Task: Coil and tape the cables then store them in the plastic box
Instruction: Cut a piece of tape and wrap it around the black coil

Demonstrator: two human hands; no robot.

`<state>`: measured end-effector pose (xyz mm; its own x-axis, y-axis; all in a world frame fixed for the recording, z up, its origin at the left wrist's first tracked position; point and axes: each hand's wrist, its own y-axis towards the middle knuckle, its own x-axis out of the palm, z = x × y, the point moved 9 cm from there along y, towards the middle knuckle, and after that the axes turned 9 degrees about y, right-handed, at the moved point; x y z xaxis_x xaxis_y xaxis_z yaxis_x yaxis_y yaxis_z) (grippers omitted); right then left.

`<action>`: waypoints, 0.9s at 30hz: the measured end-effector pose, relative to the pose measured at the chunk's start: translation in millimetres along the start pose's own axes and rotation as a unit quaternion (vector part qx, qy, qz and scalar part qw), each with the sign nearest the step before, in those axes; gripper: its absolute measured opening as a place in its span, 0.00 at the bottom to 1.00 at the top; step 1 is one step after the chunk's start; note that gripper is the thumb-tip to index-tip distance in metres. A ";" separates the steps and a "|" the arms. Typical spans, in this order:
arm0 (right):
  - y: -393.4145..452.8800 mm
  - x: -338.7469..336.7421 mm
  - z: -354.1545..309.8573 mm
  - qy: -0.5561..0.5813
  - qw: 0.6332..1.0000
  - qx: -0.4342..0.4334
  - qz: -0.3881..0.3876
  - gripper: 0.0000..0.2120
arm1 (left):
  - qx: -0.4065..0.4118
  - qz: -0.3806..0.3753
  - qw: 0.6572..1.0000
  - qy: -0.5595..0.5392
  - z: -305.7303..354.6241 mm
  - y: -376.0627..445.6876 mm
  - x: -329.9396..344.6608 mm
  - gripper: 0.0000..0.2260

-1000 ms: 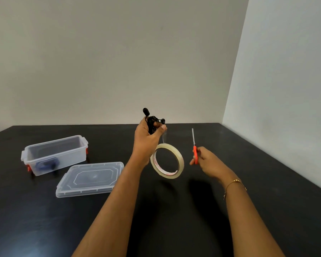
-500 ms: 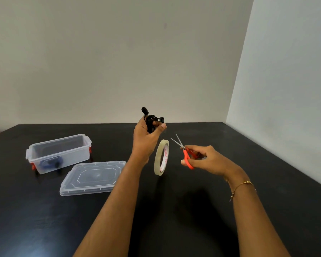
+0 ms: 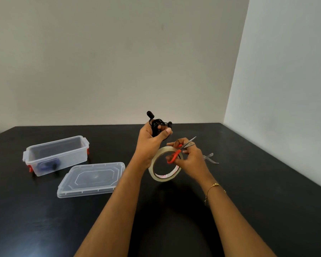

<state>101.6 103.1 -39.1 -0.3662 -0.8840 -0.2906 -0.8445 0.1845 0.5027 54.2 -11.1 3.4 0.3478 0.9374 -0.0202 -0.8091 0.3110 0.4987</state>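
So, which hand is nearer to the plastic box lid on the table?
Left. The left hand, holding the coiled black cable, is just right of the lid; the right hand, with the scissors, is farther right.

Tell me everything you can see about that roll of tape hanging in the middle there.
The tape roll is a ring of pale, yellowish, translucent tape on a whitish core with red print inside. It hangs in the air above the black table, its open face tilted toward the camera, just below the left hand, which grips a black coiled cable. What holds it up cannot be made out. The right hand, holding orange-handled scissors, overlaps its upper right edge.
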 end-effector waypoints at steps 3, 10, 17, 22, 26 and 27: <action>1.2 -0.3 0.9 -0.020 0.998 -0.021 0.047 0.12 | -0.007 0.012 1.000 -0.015 0.3 -0.4 -2.1 0.07; 0.5 0.6 2.7 -0.009 0.998 -0.042 0.055 0.09 | -0.009 0.060 0.998 -0.023 -2.4 -0.6 -8.3 0.08; 0.5 6.9 17.3 -0.001 1.000 0.011 0.017 0.09 | -0.005 0.121 0.992 -0.042 -1.3 -2.8 -16.9 0.08; -1.6 14.2 19.5 -0.051 0.995 0.069 -0.046 0.14 | -0.014 0.130 0.991 -0.025 -9.8 -3.6 -18.7 0.08; 0.6 -11.6 -1.4 -0.154 0.988 0.028 -0.009 0.22 | 0.019 0.133 0.991 0.013 -4.0 -0.8 -19.8 0.07; 0.3 -15.3 -4.6 -0.162 0.986 0.024 -0.016 0.22 | 0.025 0.130 0.991 0.026 -3.1 0.1 -18.9 0.07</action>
<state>108.8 114.7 -30.9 -0.4380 -0.7076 -0.5545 -0.8725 0.1860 0.4518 46.0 -28.4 1.1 0.1050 0.9919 0.0712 -0.8431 0.0508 0.5353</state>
